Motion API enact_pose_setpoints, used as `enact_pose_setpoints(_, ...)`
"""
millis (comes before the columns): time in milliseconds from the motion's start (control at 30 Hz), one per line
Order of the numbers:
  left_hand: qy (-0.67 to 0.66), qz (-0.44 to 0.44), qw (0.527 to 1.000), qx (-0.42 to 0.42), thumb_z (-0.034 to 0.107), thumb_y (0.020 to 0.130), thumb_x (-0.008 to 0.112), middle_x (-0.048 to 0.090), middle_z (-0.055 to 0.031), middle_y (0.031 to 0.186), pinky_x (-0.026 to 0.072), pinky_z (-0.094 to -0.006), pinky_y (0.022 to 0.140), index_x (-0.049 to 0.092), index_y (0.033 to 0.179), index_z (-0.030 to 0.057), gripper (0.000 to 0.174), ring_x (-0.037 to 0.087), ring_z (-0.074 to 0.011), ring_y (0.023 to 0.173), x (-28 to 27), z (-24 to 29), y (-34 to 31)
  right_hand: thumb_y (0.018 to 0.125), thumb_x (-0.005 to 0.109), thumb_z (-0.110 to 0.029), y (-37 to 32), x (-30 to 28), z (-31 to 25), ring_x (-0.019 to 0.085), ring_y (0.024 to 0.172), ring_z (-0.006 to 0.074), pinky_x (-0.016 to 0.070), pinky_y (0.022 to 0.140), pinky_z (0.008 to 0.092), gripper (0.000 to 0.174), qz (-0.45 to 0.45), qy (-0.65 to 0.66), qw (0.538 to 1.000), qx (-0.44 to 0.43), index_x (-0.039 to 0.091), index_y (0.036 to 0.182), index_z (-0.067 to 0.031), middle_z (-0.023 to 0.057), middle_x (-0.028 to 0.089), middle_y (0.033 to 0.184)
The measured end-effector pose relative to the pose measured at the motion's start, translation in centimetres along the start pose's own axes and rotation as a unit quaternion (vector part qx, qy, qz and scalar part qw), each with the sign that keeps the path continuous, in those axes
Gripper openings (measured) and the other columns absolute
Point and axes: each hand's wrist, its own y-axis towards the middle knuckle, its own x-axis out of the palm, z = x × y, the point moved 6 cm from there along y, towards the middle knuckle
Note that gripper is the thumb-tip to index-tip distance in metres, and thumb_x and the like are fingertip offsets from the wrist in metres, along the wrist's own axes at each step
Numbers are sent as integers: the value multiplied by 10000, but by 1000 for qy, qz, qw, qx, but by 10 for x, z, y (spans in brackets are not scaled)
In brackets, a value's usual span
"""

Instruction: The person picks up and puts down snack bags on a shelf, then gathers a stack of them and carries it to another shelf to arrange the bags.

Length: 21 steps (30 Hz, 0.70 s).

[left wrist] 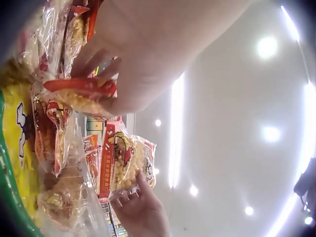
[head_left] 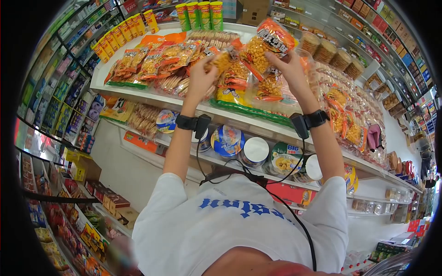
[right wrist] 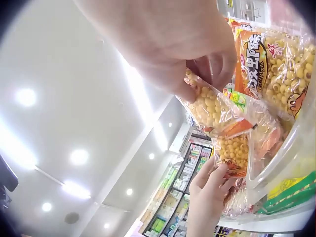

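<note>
My right hand [head_left: 291, 70] grips a clear-and-orange bag of puffed snacks [head_left: 256, 54], held upright over the display shelf. Thumb and fingers pinch this bag's edge in the right wrist view, where the snack rings [right wrist: 210, 109] show through the film. To the left, my left hand [head_left: 201, 77] pinches a similar snack bag [head_left: 223, 61]; its orange end [left wrist: 79, 87] shows beside the fingers in the left wrist view. Below both hands, more snack bags [head_left: 236, 73] lie in a clear bin with a yellow-and-green front [head_left: 232, 95].
Piled orange snack bags [head_left: 154, 62] lie to the left, and bagged snacks [head_left: 340, 99] fill the right side. Yellow canisters [head_left: 124, 32] and green canisters [head_left: 204, 14] stand at the back. Instant noodle tubs [head_left: 228, 140] sit on the shelf below the display edge [head_left: 239, 117].
</note>
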Motion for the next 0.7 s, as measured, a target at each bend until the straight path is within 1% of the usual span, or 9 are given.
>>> enact_pose_setpoints(100, -98, 109, 989, 16, 85, 956, 628, 711, -147, 1144, 538, -284, 842, 608, 1297, -69, 375, 682, -164, 960, -18, 13, -2, 874, 807, -244, -14, -1, -26, 656, 1052, 150, 513, 921, 317, 539, -26, 58, 998, -6, 574, 1308, -24, 53, 693, 1159)
enact_pose_setpoints(200, -292, 13, 956, -40, 45, 975, 588, 697, -116, 1162, 532, -262, 832, 561, 1360, -54, 398, 663, -127, 973, 3, 66, -17, 899, 786, -227, -29, 15, -41, 624, 1131, 156, 492, 958, 321, 547, -55, 73, 996, -8, 546, 1350, -32, 47, 659, 1234)
enact_pose_setpoints(333, -302, -125, 944, -32, 95, 1015, 589, 668, -117, 1216, 513, -274, 931, 501, 1419, -68, 444, 641, -144, 1103, 32, 90, -43, 892, 793, -192, -41, 15, -28, 615, 1137, 176, 506, 918, 331, 557, -37, 135, 982, 127, 497, 1336, -33, 72, 629, 1261)
enact_pose_setpoints(400, -276, -146, 949, -36, 113, 1026, 566, 650, -121, 1264, 508, -305, 983, 534, 1400, -52, 410, 623, -151, 1154, 28, 95, -45, 880, 803, -177, -46, 6, -19, 627, 1115, 180, 518, 895, 329, 585, -16, 175, 975, 134, 473, 1340, -33, 94, 634, 1248)
enact_pose_setpoints(467, -237, -146, 960, -22, 123, 1031, 558, 650, -115, 1273, 506, -326, 995, 558, 1385, -40, 390, 621, -163, 1167, 26, 92, -34, 893, 788, -187, -50, -14, -28, 618, 1161, 209, 496, 958, 350, 619, 42, 74, 995, 56, 438, 1379, -29, 112, 641, 1252)
enact_pose_setpoints(500, -258, -72, 963, 2, 165, 1013, 570, 691, -116, 1190, 498, -308, 939, 644, 1249, -53, 329, 665, -177, 1021, 28, 68, -26, 900, 781, -192, -52, -25, -33, 613, 1184, 224, 485, 990, 360, 637, 72, 24, 997, 15, 421, 1398, -26, 121, 644, 1255)
enact_pose_setpoints(600, -64, 9, 998, -19, 208, 999, 589, 701, -176, 1148, 516, -345, 926, 672, 1192, -49, 332, 682, -246, 1032, 25, 17, -10, 890, 788, -174, -50, -55, -28, 617, 1179, 225, 482, 999, 364, 646, 78, 12, 997, -18, 433, 1404, -8, 131, 640, 1267)
enact_pose_setpoints(633, 16, 43, 998, 49, 282, 944, 662, 710, -213, 970, 543, -386, 839, 691, 1060, -58, 361, 703, -298, 961, 26, 7, 0, 866, 802, -129, -48, -60, -19, 647, 1116, 204, 526, 941, 326, 592, 48, -28, 998, 6, 487, 1354, -16, 123, 648, 1248)
enact_pose_setpoints(700, 92, -28, 995, -32, 329, 899, 709, 682, -212, 824, 533, -404, 738, 679, 955, -61, 395, 698, -305, 829, 41, -21, 18, 859, 806, -143, -54, -52, 1, 652, 1098, 194, 531, 923, 320, 582, -13, -63, 997, 40, 521, 1348, -9, 109, 659, 1220)
